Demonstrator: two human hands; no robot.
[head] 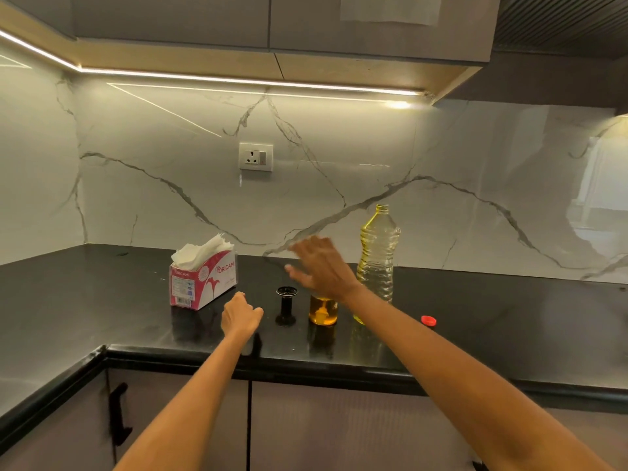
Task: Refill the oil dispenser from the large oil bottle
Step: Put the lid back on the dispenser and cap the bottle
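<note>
Now the black table (475, 317) carries an uncapped oil bottle (377, 253); the right hand (323, 266), grip released and fingers spread, hovers over the small dispenser (323, 311); the left hand (239, 316), loosely curled and holding nothing, sits beside the black lid (286, 305); a red cap (429, 320) lies apart.

Kitchen corner with a glossy black bench (102, 300) and a white marble-look backsplash (339, 147) with grey veins, plus 1 wall socket (255, 157) in the middle. Grey upper cabinets (339, 22) have a warm LED strip (238, 79) underneath, and the lower cabinets (339, 430) have a black handle (119, 414).
</note>
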